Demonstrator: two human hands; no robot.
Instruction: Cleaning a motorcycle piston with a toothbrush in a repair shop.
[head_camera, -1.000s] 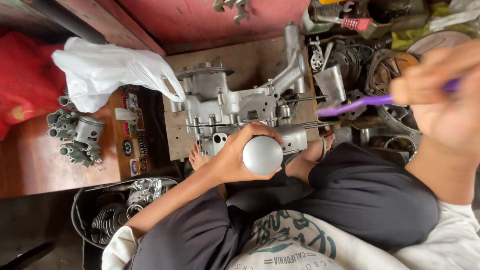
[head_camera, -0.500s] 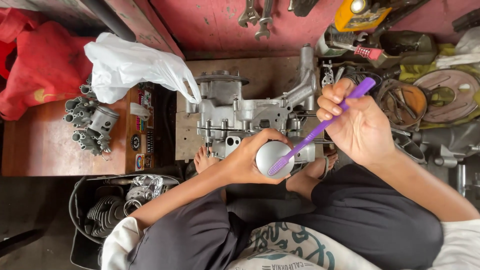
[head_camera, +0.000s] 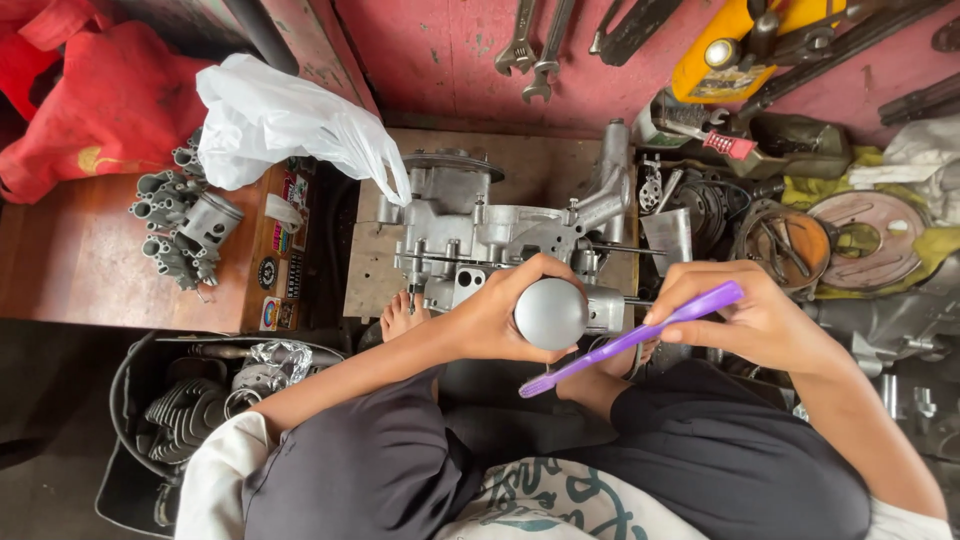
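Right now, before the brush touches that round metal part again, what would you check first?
1. Left hand grips the grey piston firmly: ok, fingers wrap its side.
2. Right hand holds the purple toothbrush: ok.
3. Brush head reaches the piston: not ok, it sits just below it.
4. Bristles clean: cannot tell, too small.
5. Engine casing on the wooden board is clear of the hands: ok.

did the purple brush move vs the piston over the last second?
Yes. The purple brush in the right hand came in from the right toward the grey piston held by the left hand; its head now sits just below the piston.
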